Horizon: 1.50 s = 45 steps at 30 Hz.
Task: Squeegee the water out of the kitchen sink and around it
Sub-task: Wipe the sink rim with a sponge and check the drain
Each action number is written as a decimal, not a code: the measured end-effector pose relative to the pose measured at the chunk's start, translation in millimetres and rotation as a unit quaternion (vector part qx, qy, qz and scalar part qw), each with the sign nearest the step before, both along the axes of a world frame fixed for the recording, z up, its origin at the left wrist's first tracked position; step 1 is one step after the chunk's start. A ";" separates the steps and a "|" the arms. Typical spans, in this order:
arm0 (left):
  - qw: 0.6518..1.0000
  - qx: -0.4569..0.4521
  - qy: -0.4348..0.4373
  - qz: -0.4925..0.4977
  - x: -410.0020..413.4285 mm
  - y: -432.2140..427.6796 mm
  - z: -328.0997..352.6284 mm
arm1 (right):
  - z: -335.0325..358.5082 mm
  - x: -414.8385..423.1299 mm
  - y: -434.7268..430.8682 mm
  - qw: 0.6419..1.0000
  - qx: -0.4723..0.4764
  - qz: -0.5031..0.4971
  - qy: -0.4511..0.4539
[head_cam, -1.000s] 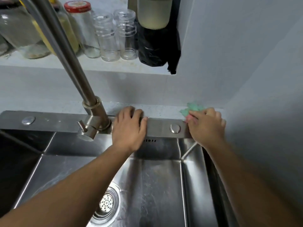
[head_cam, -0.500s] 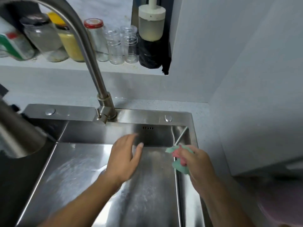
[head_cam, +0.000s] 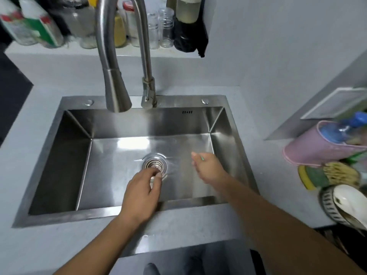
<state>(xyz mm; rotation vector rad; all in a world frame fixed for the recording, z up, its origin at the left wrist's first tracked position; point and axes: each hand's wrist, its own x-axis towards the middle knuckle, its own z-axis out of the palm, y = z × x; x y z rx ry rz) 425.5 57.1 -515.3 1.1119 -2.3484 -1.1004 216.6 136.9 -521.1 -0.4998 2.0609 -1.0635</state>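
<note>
The steel sink [head_cam: 65, 216] fills the middle of the head view, with its round drain strainer [head_cam: 154, 163] in the basin floor. My left hand [head_cam: 140, 195] reaches over the front rim, its loosely curled fingertips at the strainer's near edge with nothing visibly held. My right hand [head_cam: 208, 168] is low in the basin to the right of the drain. It holds the small green squeegee [head_cam: 202, 157], of which only a thin sliver shows past the fingers.
The tall curved faucet [head_cam: 117, 76] hangs over the back of the basin. Jars and bottles [head_cam: 158, 30] line the shelf behind. On the right counter stand a pink holder [head_cam: 317, 149] with a blue bottle, a yellow-green sponge [head_cam: 311, 176] and a white bowl [head_cam: 349, 207].
Both hands left the sink's back ledge and came down into the basin. The left hand moved to the drain. The view pulled back and now looks down on the whole sink.
</note>
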 end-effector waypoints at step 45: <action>0.966 0.231 -0.084 -0.076 -294.6 168.1 -3.1 | 7.7 -158.5 219.0 0.954 0.078 -0.127 0.258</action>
